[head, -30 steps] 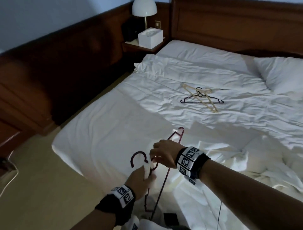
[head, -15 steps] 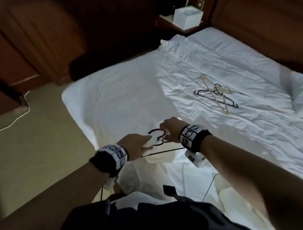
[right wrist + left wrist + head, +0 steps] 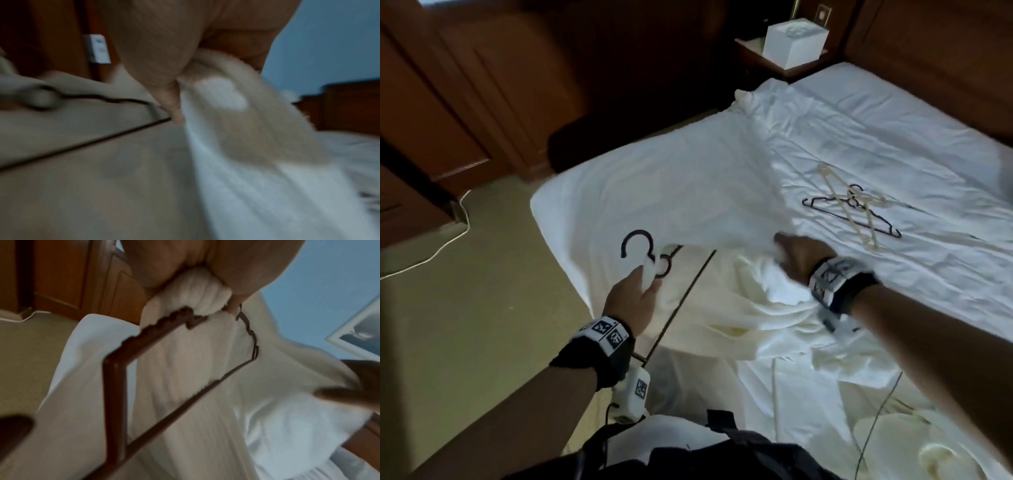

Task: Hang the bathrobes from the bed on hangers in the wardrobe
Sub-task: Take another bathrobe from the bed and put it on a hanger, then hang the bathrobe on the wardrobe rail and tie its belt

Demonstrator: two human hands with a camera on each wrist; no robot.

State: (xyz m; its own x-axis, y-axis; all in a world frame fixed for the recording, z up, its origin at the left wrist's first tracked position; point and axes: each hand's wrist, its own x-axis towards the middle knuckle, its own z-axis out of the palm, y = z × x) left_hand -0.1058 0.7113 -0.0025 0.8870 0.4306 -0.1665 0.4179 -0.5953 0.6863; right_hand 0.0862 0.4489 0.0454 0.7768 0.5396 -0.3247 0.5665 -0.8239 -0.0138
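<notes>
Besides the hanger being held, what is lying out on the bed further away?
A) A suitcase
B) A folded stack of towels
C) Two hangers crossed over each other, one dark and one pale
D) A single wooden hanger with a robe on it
C: in the head view a dark hanger and a pale hanger lie crossed on the white bed, apart from both hands.
</notes>
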